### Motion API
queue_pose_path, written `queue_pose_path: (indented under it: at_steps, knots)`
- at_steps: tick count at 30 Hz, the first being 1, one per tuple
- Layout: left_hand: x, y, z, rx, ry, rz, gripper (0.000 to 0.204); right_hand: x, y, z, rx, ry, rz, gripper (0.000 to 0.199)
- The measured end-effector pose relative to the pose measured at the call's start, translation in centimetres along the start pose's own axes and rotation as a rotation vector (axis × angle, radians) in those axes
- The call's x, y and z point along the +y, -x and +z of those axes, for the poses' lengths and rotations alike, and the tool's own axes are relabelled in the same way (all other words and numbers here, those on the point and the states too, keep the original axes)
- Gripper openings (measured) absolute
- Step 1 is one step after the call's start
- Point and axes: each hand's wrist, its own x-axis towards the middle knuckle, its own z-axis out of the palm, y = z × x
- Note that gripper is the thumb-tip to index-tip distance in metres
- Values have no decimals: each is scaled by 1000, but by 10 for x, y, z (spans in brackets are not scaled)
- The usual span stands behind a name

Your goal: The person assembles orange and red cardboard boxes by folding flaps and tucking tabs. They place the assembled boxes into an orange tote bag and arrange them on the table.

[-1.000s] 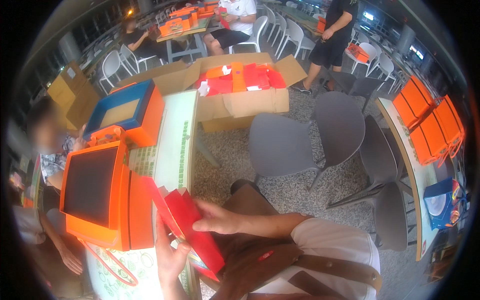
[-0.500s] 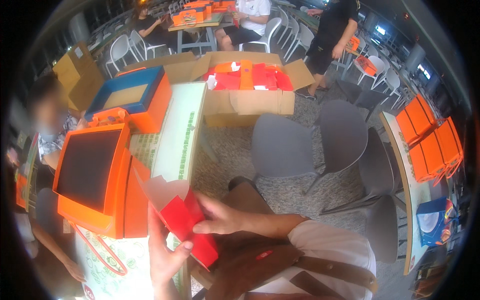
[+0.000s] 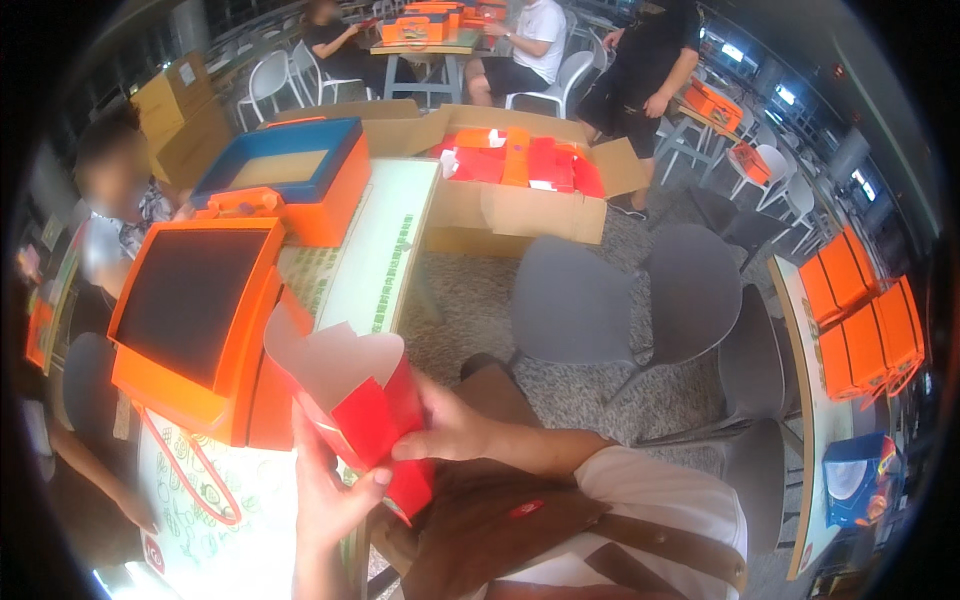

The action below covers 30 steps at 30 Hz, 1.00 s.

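Observation:
Between my two hands is a red cardboard box (image 3: 375, 415) with a pale inside, its upper flaps standing up and its mouth spread. My left hand (image 3: 335, 500) grips it from the left and below, thumb pressed on the near red face. My right hand (image 3: 450, 425) closes on its right side, with the thumb on the front near the left thumb. The fingers behind the box are partly hidden. Just left of it, on the table (image 3: 230, 520), stands an orange gift box (image 3: 200, 320) with a dark panel and a cord handle.
Beyond it sits an orange box with a blue inside (image 3: 285, 165). An opened carton (image 3: 525, 205) holds several red pieces. Grey chairs (image 3: 575, 300) stand to the right, before a table with orange boxes (image 3: 870, 340). A co-worker (image 3: 120, 200) is at the left; other people are farther back.
The red box's mouth has spread wider and its pale inside shows more. Both hands keep their hold. The whole view has shifted slightly.

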Motion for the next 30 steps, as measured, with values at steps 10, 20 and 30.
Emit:
queue_pose_path:
  at_steps: [10, 20, 30]
  knots:
    - [2, -2, -14, -81, 106, -112, 108, -10, -2, 10, 95, 56, -58, 90]
    - [8, 2, -14, -45, 261, -81, 107, -16, 1, 21, 58, 127, -6, 93]
    - [1, -4, -17, -34, 241, -52, 91, -43, -23, 10, -53, 122, -123, 88]
